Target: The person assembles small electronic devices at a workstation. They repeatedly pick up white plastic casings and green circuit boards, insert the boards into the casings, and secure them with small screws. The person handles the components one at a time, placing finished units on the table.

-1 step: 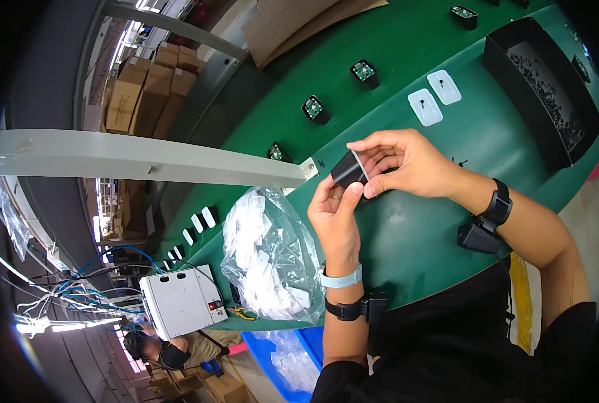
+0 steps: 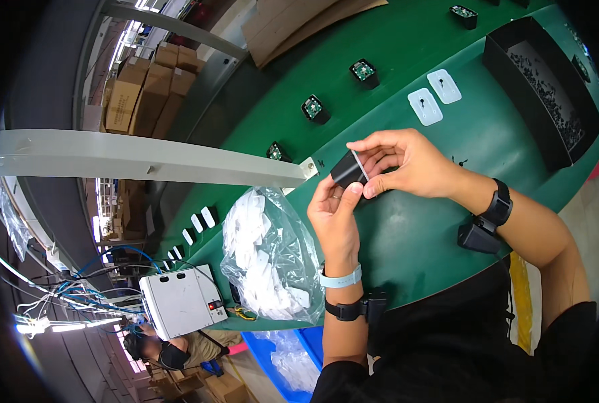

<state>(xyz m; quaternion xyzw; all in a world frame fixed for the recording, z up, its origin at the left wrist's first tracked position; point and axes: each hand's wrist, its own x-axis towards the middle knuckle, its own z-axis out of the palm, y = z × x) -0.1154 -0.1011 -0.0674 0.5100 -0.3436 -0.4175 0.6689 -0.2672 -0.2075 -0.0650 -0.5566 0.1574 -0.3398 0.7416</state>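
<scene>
Two bare hands meet above a green table (image 2: 407, 235). Left hand (image 2: 333, 218) cups a small black box (image 2: 348, 169) from below, fingers pressed to it; right hand (image 2: 407, 161) pinches a white label at the box's top edge — lifted close, prob. for alignment. Clear bag of white pieces (image 2: 269, 258) sits left of the box.

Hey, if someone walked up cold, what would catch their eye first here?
Probably the two hands at centre: the left hand and right hand together hold a small black block above the green belt. Next, the clear bag of white parts lying left of them, and the black tray at upper right.
</scene>
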